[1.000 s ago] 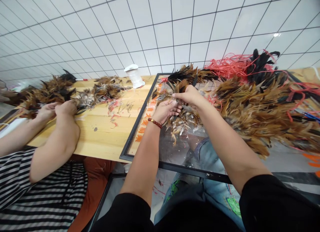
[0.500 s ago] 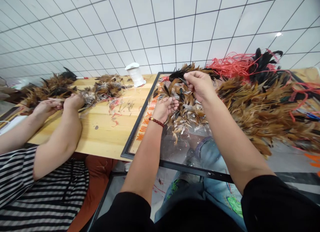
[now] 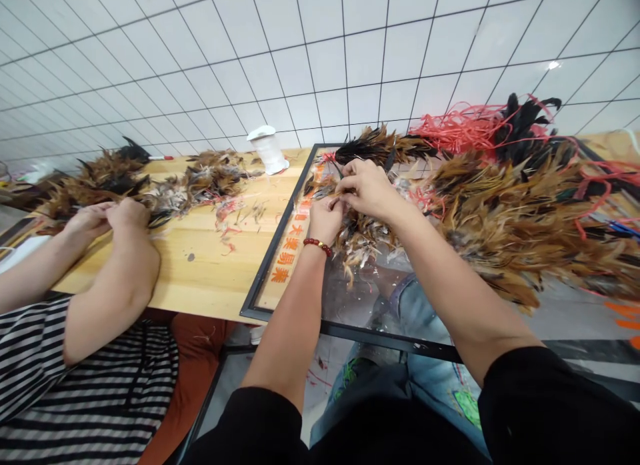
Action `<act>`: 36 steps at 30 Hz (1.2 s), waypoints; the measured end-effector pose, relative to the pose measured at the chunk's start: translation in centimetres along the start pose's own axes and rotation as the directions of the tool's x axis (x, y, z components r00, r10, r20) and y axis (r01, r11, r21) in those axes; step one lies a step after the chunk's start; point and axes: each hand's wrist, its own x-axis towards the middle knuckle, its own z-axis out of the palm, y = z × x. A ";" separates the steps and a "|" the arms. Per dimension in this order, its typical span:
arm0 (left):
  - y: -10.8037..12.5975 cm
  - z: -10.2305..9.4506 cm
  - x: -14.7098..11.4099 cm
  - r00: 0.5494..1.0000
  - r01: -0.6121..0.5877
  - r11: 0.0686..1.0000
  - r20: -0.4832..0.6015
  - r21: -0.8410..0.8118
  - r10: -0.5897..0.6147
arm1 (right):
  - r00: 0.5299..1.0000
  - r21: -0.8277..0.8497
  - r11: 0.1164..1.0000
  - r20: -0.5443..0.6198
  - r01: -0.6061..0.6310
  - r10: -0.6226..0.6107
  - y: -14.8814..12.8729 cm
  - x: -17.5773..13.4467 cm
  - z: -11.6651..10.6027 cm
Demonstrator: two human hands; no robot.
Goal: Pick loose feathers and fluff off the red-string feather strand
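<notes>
My left hand [image 3: 327, 219], with a dark red bead bracelet [image 3: 318, 245] at its wrist, is closed in a pinch over the glass tabletop. My right hand [image 3: 369, 190] meets it from the right, its fingers bent and pinching. A slim dark feather [image 3: 340, 171] pokes up by the right fingertips; the point where both hands meet is hidden by the fingers. Beneath and beyond them lies a loose heap of small brown and whitish feathers [image 3: 367, 235]. A bundle of black and brown feathers [image 3: 380, 145] tied with pink string rests just behind.
Long brown feathers [image 3: 520, 225] cover the right side, with pink string [image 3: 460, 128] and black plumes [image 3: 527, 128] behind. A black-framed glass panel [image 3: 283, 265] overlaps the wooden table [image 3: 210, 265]. Left, a co-worker's hands [image 3: 110, 218] work at feathers. A white spool [image 3: 269, 150] stands near the tiled wall.
My right hand has come down and left to meet my left hand. The left fingers, partly spread before, are now closed. Pink string now shows right of my hands.
</notes>
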 end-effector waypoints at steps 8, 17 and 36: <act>0.9 0.2 -0.6 0.990 0.125 0.982 -0.047 -0.139 -0.133 | 0.887 0.340 0.905 -0.290 -0.254 0.358 2.5 0.5 -2.8; 1.8 -1.4 -0.1 0.950 0.274 0.749 0.048 -0.604 -0.309 | 0.882 -0.146 0.870 -0.060 -0.471 0.468 3.9 -0.6 -1.9; 2.2 -1.2 -0.2 0.963 0.201 0.759 -0.017 -0.619 -0.269 | 0.823 -0.231 0.811 0.066 -0.538 0.565 3.1 -0.6 2.0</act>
